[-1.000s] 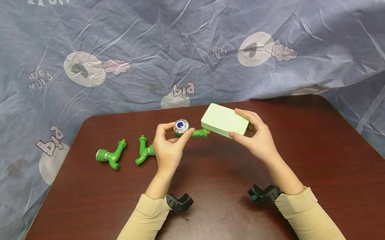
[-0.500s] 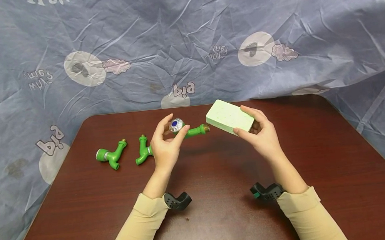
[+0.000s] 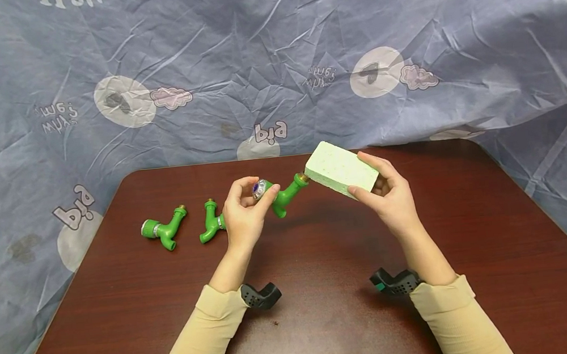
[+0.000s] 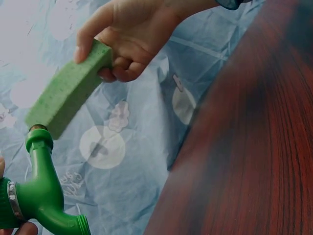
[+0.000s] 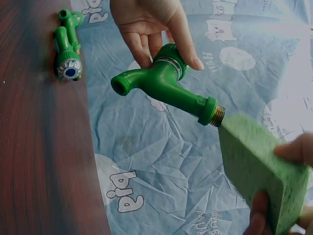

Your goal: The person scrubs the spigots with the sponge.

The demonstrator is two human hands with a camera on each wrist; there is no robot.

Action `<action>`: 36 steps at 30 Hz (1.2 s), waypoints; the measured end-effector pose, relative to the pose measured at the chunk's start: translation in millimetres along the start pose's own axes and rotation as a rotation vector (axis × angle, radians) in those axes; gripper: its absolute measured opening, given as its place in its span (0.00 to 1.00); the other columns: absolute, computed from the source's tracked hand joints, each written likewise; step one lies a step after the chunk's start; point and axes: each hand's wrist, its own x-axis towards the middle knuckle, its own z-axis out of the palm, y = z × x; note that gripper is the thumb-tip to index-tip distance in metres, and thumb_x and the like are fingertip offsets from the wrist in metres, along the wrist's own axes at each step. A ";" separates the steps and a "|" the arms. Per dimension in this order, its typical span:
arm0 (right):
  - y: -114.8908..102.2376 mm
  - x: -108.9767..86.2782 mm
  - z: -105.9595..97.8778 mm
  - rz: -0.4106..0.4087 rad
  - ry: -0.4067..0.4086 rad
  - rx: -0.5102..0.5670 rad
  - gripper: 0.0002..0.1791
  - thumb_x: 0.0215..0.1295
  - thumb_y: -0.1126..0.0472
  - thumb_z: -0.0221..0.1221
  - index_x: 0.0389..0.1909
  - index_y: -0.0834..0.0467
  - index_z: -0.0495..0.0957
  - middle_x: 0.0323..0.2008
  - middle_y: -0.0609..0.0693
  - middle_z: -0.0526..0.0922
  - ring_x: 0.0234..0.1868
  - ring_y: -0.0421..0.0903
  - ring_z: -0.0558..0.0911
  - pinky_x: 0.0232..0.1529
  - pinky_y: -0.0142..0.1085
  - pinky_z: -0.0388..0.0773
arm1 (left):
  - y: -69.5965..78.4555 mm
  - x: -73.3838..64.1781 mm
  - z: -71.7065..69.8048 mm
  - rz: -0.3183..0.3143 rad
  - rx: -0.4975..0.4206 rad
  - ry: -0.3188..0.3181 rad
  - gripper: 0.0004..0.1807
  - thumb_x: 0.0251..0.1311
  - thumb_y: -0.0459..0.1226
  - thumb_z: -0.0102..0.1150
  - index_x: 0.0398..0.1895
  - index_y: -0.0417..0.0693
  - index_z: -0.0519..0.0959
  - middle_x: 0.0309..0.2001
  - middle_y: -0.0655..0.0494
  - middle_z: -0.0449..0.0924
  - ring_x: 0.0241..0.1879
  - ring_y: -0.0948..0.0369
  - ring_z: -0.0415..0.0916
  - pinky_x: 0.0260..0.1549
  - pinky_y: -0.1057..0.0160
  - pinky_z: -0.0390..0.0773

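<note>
My left hand (image 3: 244, 215) grips a green faucet (image 3: 290, 192) by its round knob, which has a silver cap with a blue centre. The spout points down, and the brass threaded end angles up to the right. My right hand (image 3: 391, 192) holds a pale green sponge block (image 3: 341, 166) by its right end, thumb below and fingers above. One corner of the sponge (image 5: 259, 159) is right at the brass thread (image 5: 218, 116) in the right wrist view. Both things are raised above the table. In the left wrist view the faucet body (image 4: 44, 183) shows its threaded spout mouth.
Two more green faucets lie on the dark red-brown table (image 3: 322, 310), one at the left (image 3: 165, 228) and another (image 3: 211, 222) partly behind my left hand. A wrinkled blue-grey printed cloth (image 3: 272, 58) hangs behind the table's far edge.
My left hand has turned the faucet, so its spout now shows below and its threaded end tilts upward. My right hand has moved the sponge slightly right and up.
</note>
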 end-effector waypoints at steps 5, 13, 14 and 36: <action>0.5 0.5 -0.9 0.026 0.032 -0.046 0.34 0.49 0.80 0.62 0.61 0.67 0.69 0.51 0.50 0.71 0.36 0.39 0.78 0.34 0.25 0.78 | -1.9 2.3 -1.2 0.001 -0.037 -0.002 0.17 0.49 0.32 0.70 0.44 0.37 0.80 0.33 0.49 0.77 0.15 0.68 0.66 0.13 0.75 0.63; -0.2 -1.1 -1.2 -0.019 -0.111 -0.009 0.34 0.48 0.81 0.61 0.61 0.68 0.68 0.55 0.52 0.70 0.38 0.42 0.78 0.35 0.27 0.79 | -3.4 5.3 -2.2 -0.143 -0.148 -0.047 0.18 0.51 0.33 0.69 0.41 0.32 0.76 0.31 0.53 0.75 0.19 0.61 0.78 0.25 0.58 0.83; 0.1 -1.4 -0.9 -0.031 -0.132 -0.003 0.35 0.48 0.81 0.61 0.61 0.68 0.68 0.55 0.53 0.69 0.38 0.43 0.78 0.35 0.27 0.79 | -3.7 5.5 -2.2 -0.152 -0.159 -0.051 0.17 0.51 0.33 0.69 0.41 0.33 0.76 0.31 0.53 0.74 0.19 0.59 0.78 0.26 0.55 0.83; -18.2 -9.9 13.0 -0.162 -0.293 -0.246 0.36 0.45 0.83 0.63 0.60 0.71 0.66 0.58 0.63 0.65 0.47 0.41 0.73 0.39 0.26 0.75 | -7.4 8.7 -1.9 -0.161 -0.232 -0.079 0.12 0.58 0.34 0.63 0.38 0.31 0.76 0.30 0.51 0.73 0.14 0.57 0.77 0.21 0.53 0.82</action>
